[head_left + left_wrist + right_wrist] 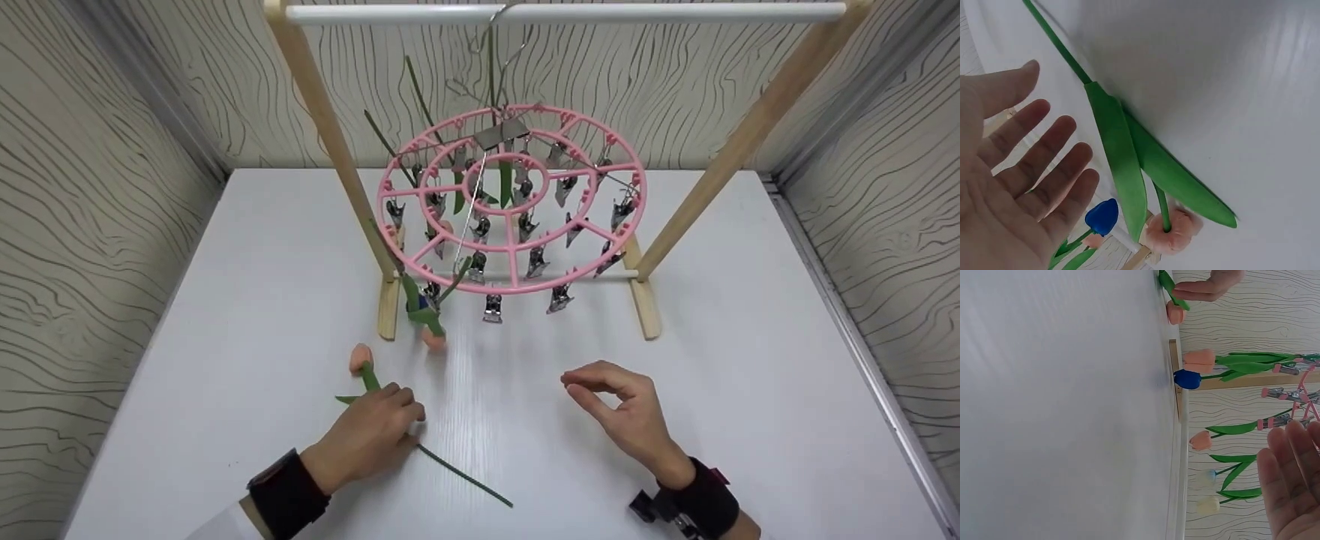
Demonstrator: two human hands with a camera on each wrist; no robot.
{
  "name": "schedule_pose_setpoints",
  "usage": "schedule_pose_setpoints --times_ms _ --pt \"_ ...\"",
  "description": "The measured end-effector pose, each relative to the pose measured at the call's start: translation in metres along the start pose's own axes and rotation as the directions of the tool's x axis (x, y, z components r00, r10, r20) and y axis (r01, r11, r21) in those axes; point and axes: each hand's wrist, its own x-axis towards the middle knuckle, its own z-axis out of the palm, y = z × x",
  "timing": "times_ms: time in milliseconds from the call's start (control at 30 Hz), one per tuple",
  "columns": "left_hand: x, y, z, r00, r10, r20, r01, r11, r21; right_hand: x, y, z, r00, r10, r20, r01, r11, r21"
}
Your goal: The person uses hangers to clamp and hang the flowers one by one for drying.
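A peach artificial tulip (361, 358) with green leaves and a long green stem lies on the white table at the left. My left hand (367, 435) is over its leaves and upper stem in the head view. From the left wrist, the fingers look spread and relaxed beside the leaves (1114, 146), not wrapped round the stem. My right hand (626, 412) hovers over the table at the right, thumb and fingers loosely curved with nothing between them. Nearest in front of it is a pink round clip hanger (512, 259) with several metal clips.
The hanger hooks onto the white top bar (570, 13) of a wooden stand (319, 112). Hanging upside down from clips are peach (1200, 360), blue (1188, 379), pale blue (1206, 478) and cream (1208, 505) tulips. Patterned wall panels (90, 225) enclose the table.
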Motion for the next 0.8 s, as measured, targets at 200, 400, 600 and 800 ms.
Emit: schedule_pose_setpoints --times_ms 200,400,600,800 --pt "0.0009 0.0019 0.0076 0.999 0.039 0.015 -0.040 0.995 0.094 -0.0007 0.0000 0.0002 1.000 0.000 -0.007 0.000 1.000 -0.009" --pt "0.0007 0.0035 0.0100 0.996 0.039 0.077 -0.046 0.994 0.095 -0.0007 0.0012 0.0005 1.000 0.002 -0.004 -0.002 1.000 -0.008" --pt "0.0016 0.0029 0.0105 0.994 0.040 0.105 -0.052 0.991 0.123 -0.0009 0.0023 0.0011 1.000 0.010 -0.003 -0.010 1.000 -0.008" --pt "0.0045 0.0043 0.0091 0.993 0.065 0.095 -0.078 0.988 0.131 0.0004 0.0018 0.0012 1.000 0.014 -0.003 -0.014 1.000 -0.002"
